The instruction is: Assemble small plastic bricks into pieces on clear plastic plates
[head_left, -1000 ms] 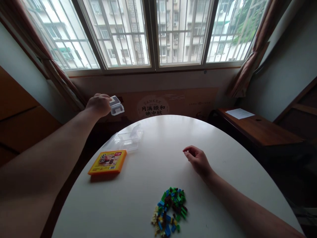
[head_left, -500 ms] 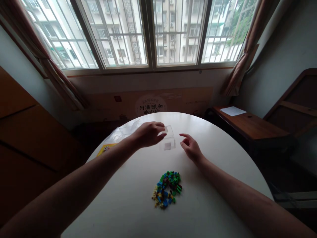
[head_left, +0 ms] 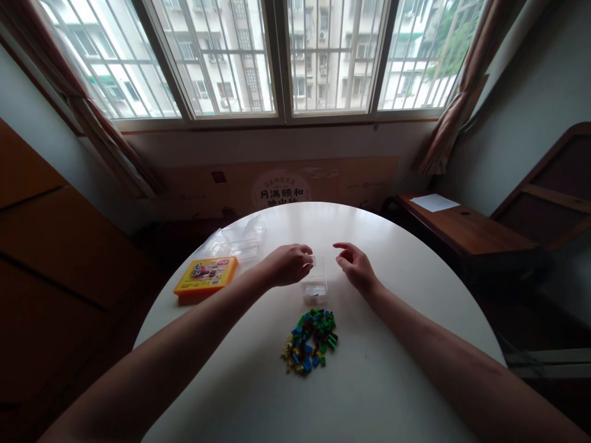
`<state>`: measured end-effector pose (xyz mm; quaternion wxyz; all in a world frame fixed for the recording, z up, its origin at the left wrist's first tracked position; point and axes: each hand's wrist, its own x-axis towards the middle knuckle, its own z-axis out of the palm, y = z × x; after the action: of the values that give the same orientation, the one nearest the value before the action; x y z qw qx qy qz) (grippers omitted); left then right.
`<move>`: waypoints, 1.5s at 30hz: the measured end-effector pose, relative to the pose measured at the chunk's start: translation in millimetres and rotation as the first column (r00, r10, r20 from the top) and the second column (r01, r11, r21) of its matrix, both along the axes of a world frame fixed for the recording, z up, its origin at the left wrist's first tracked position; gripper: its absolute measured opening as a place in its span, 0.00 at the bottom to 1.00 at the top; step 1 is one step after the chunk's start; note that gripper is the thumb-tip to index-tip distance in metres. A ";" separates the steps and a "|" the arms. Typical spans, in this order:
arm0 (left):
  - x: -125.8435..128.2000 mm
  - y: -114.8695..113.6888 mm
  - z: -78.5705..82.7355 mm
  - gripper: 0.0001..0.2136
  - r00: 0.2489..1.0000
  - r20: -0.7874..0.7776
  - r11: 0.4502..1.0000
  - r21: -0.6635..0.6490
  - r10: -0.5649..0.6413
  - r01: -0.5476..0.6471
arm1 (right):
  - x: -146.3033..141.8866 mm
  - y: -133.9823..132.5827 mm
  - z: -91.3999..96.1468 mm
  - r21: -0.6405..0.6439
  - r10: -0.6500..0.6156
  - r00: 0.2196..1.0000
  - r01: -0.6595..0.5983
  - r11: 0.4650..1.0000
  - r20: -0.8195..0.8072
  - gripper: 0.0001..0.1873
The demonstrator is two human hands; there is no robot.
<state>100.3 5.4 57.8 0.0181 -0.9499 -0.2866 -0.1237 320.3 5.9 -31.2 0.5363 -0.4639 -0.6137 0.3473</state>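
A small clear plastic box (head_left: pixel 315 287) with its lid raised is just behind the pile of bricks, at the middle of the table. My left hand (head_left: pixel 290 264) has its fingers closed at the left edge of the lid, partly hiding it. To the right, my right hand (head_left: pixel 356 266) hovers apart from the box, index finger stretched out and thumb away from it, holding nothing. Nearer to me lies a loose pile of tiny building bricks (head_left: pixel 308 344) in green, blue, brown and pale yellow.
On the left of the round white table (head_left: pixel 392 381) lies a flat yellow-orange box (head_left: pixel 206 275). Behind it are more clear plastic containers (head_left: pixel 240 239). A wooden side table (head_left: pixel 466 231) with a white sheet of paper (head_left: pixel 434 202) stands beyond the right edge.
My left hand and the clear box have come toward me, closer to the bricks. The yellow-orange box shows more from behind my left arm. My right hand has hardly moved.
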 end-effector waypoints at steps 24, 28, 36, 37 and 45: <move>-58.8 -83.5 -1.8 0.06 0.991 0.104 0.910 -0.414 0.086 -0.036 | -3.4 -52.1 36.9 0.149 0.292 0.698 -0.497 0.855 0.653 0.11; -50.3 -91.0 2.7 0.03 0.998 0.038 0.849 -0.524 -0.049 0.062 | -3.8 -48.0 34.0 0.117 0.315 0.667 -0.518 0.847 0.675 0.10; -40.2 -95.2 -3.2 0.10 0.993 0.050 0.806 -0.580 -0.109 0.118 | 3.2 -45.1 40.1 0.100 0.334 0.632 -0.549 0.830 0.699 0.08; -39.9 -95.3 -3.6 0.11 0.993 0.051 0.809 -0.576 -0.110 0.119 | 4.1 -47.5 44.1 0.102 0.334 0.622 -0.559 0.823 0.708 0.08; -37.6 -96.2 -10.9 0.13 0.993 0.065 0.851 -0.511 -0.101 0.120 | -1.3 -79.6 77.0 -0.117 0.518 0.368 -0.719 0.685 0.772 0.06</move>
<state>62.8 -90.7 46.8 -0.2479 -0.9328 -0.2544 -0.0604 319.0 -73.6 45.8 0.1080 -0.2272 -0.9425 0.2198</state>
